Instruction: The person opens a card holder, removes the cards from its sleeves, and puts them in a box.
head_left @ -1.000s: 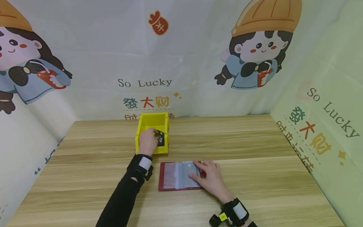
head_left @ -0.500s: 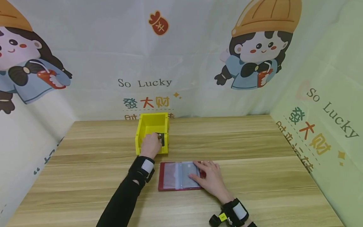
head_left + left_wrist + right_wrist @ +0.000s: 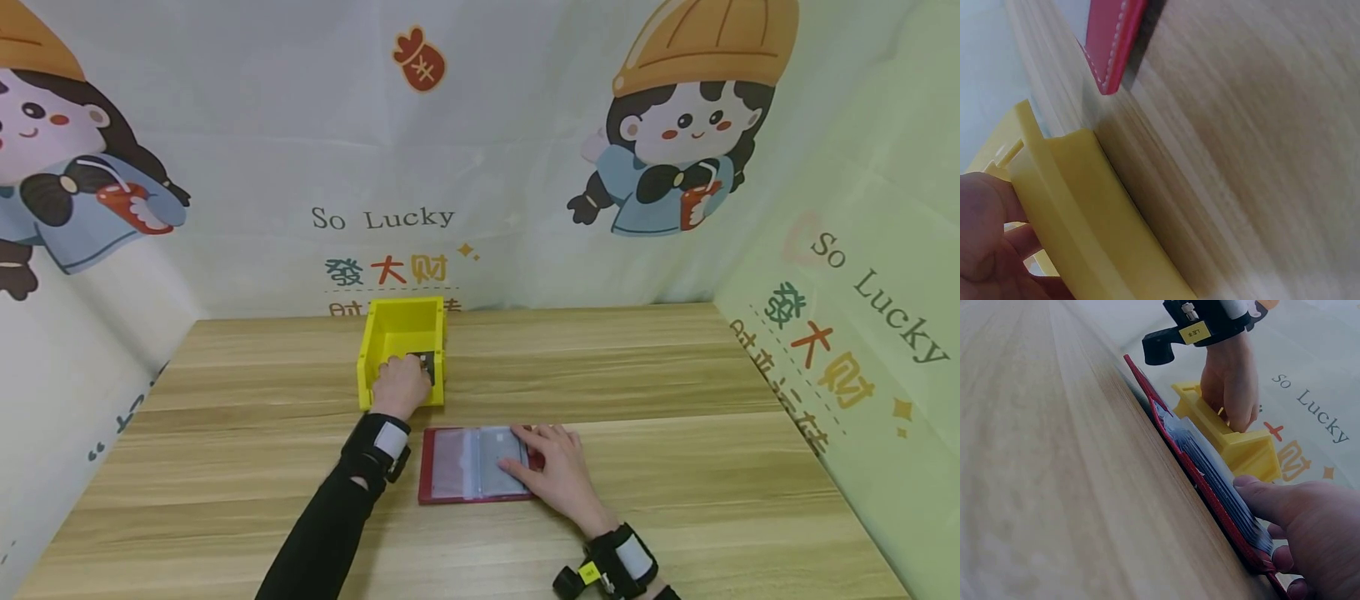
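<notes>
My left hand point(image 3: 401, 386) reaches down into a yellow bin point(image 3: 384, 321), its bent fingers at a black card point(image 3: 429, 367) by the bin's right wall. The fingertips are hidden, so I cannot tell if they grip the card. In the left wrist view, fingers point(image 3: 1022, 240) show behind the yellow wall point(image 3: 1104, 206). A red card holder point(image 3: 427, 477) lies spread flat in front of the bin, with clear plastic sleeves point(image 3: 495, 471). My right hand point(image 3: 561, 475) holds its right side, thumb point(image 3: 1263, 495) on the sleeves and other fingers at the red cover's edge.
Both rest on a wood-grain table point(image 3: 675, 392). A printed cloth backdrop point(image 3: 517, 167) rises behind the table, with more cloth along its left and right sides. Each wrist wears a black strap with a camera point(image 3: 572, 582).
My left hand has shifted slightly right and down inside the bin, covering more of the black card. The right hand and the card holder have stayed in place.
</notes>
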`<state>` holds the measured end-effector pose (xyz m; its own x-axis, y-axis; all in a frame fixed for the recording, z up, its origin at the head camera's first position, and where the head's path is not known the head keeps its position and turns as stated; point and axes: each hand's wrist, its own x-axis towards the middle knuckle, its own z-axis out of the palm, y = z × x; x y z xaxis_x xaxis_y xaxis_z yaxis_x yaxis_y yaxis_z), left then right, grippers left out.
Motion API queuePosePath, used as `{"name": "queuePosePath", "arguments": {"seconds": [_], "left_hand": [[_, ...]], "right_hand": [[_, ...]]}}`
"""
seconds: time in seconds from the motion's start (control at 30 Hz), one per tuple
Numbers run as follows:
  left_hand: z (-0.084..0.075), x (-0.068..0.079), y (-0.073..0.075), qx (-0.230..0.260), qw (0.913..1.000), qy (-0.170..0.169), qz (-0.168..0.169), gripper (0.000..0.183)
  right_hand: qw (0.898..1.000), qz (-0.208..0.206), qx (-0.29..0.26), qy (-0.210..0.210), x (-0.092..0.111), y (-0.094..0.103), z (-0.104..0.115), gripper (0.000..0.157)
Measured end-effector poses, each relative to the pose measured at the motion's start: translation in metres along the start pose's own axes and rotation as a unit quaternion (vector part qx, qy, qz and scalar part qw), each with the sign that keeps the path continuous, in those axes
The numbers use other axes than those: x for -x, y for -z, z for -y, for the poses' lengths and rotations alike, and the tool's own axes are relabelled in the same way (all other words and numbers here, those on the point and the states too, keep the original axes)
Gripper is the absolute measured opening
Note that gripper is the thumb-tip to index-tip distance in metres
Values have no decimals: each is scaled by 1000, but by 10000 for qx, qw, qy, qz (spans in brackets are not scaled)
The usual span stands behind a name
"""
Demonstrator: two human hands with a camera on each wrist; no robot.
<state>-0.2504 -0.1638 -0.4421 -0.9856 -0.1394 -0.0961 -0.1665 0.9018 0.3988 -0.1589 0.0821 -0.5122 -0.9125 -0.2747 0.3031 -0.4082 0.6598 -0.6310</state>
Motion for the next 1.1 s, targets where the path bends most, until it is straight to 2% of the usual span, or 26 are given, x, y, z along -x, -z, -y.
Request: {"name": "queuePosePath", "arguments": {"seconds": [0.27, 0.47, 0.63, 0.77, 0.9, 1.0, 1.1], "left_hand": [[5, 0, -1, 235, 9988, -386, -166, 20], [10, -2, -3, 292, 9943, -829, -610, 20], [13, 1, -2, 694, 9867, -996, -1079, 21], [12, 12, 3, 1108, 9749, -1152, -1551, 23], [10, 30, 2, 1395, 9625, -1418, -1844, 19], [8, 44, -1, 1553, 9579, -1596, -1810, 14], [6, 59, -6, 1725, 9611, -1586, -1463, 12]], "right_hand": [[10000, 15, 4, 10, 0, 0, 0, 51], [10000, -41, -1, 63, 0, -1, -1, 51], [9998, -83, 69, 144, 0, -1, -2, 49], [9998, -69, 88, 135, 0, -2, -1, 49], [10000, 9, 19, 24, 0, -1, 0, 51], [10000, 47, 6, -32, 0, 0, 1, 53], [9999, 99, 26, -75, -1, 1, 1, 54]]}}
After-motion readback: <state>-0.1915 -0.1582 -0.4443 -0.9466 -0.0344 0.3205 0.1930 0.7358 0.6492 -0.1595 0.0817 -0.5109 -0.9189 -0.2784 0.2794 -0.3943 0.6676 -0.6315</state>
